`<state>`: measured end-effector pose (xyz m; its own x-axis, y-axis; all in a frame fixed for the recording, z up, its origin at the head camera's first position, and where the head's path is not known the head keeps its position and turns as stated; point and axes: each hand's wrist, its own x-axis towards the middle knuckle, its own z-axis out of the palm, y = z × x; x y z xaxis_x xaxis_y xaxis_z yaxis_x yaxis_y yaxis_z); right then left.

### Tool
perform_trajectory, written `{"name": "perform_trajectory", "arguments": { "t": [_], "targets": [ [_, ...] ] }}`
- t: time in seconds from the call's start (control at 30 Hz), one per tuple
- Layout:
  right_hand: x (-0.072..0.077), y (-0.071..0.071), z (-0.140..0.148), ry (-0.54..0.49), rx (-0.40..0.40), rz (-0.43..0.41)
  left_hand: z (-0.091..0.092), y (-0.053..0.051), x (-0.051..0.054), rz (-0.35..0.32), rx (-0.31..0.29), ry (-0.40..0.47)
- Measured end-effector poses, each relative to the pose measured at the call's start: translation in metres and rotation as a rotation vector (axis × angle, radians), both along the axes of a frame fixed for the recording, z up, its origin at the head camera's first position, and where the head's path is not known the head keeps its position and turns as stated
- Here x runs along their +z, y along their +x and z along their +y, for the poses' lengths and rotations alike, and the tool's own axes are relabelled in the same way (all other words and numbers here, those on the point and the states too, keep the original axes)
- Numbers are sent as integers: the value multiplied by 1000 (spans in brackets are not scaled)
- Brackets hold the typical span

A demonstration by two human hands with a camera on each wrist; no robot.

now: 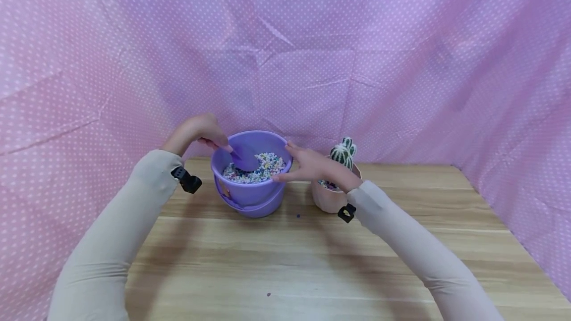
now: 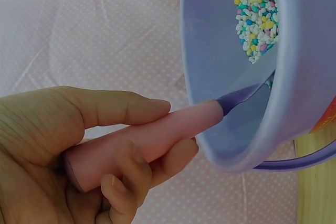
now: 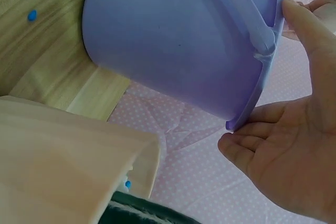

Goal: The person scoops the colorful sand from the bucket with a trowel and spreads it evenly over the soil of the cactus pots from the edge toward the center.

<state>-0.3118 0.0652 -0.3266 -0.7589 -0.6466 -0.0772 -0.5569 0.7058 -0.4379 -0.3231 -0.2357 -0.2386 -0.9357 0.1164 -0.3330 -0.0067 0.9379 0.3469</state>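
Note:
A purple bucket (image 1: 250, 193) holds small multicoloured pebbles (image 1: 269, 165). My left hand (image 1: 207, 130) grips the pink handle (image 2: 157, 137) of a purple shovel (image 1: 245, 160), fingers and thumb curled round it. The shovel's blade reaches down into the pebbles inside the bucket; its tip is hidden in the left wrist view. My right hand (image 1: 314, 164) rests on the bucket's right rim, thumb at the near side and fingers at the far side, spread and fairly straight. In the right wrist view, the fingertips (image 3: 236, 142) touch the rim's edge.
Right of the bucket stands a light pink pot (image 1: 327, 198) with a green cactus (image 1: 342, 154) and some pebbles in it, under my right wrist. Small loose pebbles (image 1: 298, 216) lie on the wooden table (image 1: 214, 261). A pink dotted cloth (image 1: 290, 78) hangs behind and at both sides.

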Motion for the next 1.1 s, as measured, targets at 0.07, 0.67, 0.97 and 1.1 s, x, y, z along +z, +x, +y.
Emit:
{"name": "perform_trajectory", "arguments": {
  "t": [0.07, 0.67, 0.97, 1.1],
  "targets": [
    [0, -1, 0, 6, -1, 7, 0, 0, -2, -3, 2, 7],
    [2, -3, 1, -32, 4, 11, -7, -1, -30, -114, 14, 239],
    [-2, -2, 1, -33, 0, -2, -7, 2, -33, -197, 47, 336],
    [-2, -2, 2, -27, -8, 5, -6, 3, -31, -245, 30, 344]
  ]
}}
